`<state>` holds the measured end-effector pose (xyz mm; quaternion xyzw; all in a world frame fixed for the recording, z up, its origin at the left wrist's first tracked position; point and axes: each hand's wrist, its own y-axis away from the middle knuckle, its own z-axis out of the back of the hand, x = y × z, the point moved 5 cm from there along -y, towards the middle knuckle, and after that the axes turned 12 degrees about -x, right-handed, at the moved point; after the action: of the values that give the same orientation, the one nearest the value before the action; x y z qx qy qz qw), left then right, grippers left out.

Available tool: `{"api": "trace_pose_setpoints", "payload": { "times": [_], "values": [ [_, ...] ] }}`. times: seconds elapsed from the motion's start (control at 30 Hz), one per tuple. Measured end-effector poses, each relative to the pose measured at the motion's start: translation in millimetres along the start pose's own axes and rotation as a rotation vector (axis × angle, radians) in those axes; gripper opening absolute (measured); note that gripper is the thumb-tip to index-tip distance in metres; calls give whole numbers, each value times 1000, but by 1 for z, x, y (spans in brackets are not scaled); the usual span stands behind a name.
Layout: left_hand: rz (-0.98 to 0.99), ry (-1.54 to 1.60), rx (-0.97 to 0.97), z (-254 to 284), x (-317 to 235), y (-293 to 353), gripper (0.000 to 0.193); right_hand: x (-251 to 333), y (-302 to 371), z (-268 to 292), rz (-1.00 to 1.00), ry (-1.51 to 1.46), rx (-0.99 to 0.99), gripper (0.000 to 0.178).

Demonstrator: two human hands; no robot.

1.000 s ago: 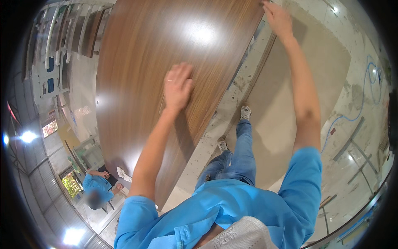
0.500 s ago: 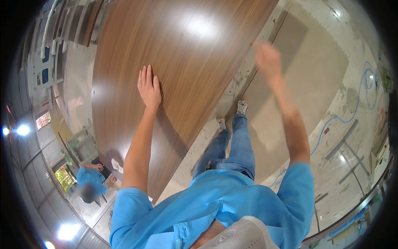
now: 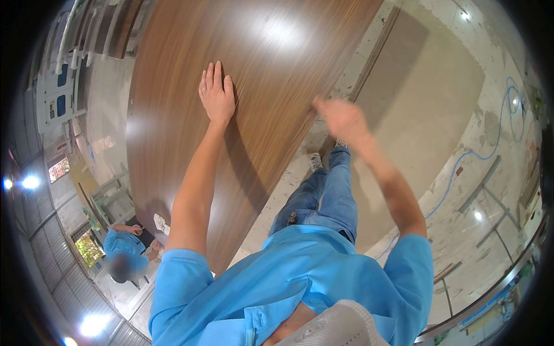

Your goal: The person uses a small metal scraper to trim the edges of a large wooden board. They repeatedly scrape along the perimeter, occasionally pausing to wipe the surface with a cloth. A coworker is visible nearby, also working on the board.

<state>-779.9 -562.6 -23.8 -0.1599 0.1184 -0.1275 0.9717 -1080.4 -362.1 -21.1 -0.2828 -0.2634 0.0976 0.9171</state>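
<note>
A large brown wood-grain panel [image 3: 277, 98] lies in front of me and stretches off to the far left. My left hand [image 3: 218, 98] rests flat on its top face with the fingers stretched out, a ring on one of them. At the panel's right edge is my right hand [image 3: 346, 121], its fingers closed and somewhat blurred by motion. One fingertip or the thumb points at the edge. Whatever that hand pinches, if anything, is hidden or too small to name.
A crumpled white cloth or paper [image 3: 161, 224] lies on the panel's near left end, beside a seated person in blue [image 3: 124, 248]. A big beige sheet [image 3: 427, 109] covers floor to the right. Beyond it run a blue hose [image 3: 461, 158] and metal bars [image 3: 482, 184].
My right hand has come nearer and to the left along the panel's edge. The left hand has slid farther away and slightly right across the panel, still flat.
</note>
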Motion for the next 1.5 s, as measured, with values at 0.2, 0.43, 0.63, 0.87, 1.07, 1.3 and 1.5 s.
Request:
{"api": "trace_pose_setpoints", "payload": {
  "times": [0.2, 0.43, 0.63, 0.87, 1.07, 1.3, 1.5],
  "values": [
    [-17, 26, -21, -1, 2, 0, 60, -79, -27, 3, -247, 68, -250, 33],
    [-14, 22, -22, -5, 3, -2, 61, 88, 53, -18, -66, -91, -68, 40],
    [-22, 26, -29, -2, 2, -3, 61, -13, 11, -5, -267, 43, -257, 32],
    [-69, 24, -58, -5, 4, -5, 59, 132, 91, -35, -122, -181, -166, 53],
    [-473, 31, 190, 4, -73, 32, 65, 110, 77, -17, -405, -378, -197, 26],
    [-667, 197, 303, -25, -209, 25, 69, -150, -12, 30, -867, -257, -553, 23],
    [-728, 208, 327, -70, -295, -69, 69, -357, -123, 48, -791, -204, -589, 27]
  ]
}}
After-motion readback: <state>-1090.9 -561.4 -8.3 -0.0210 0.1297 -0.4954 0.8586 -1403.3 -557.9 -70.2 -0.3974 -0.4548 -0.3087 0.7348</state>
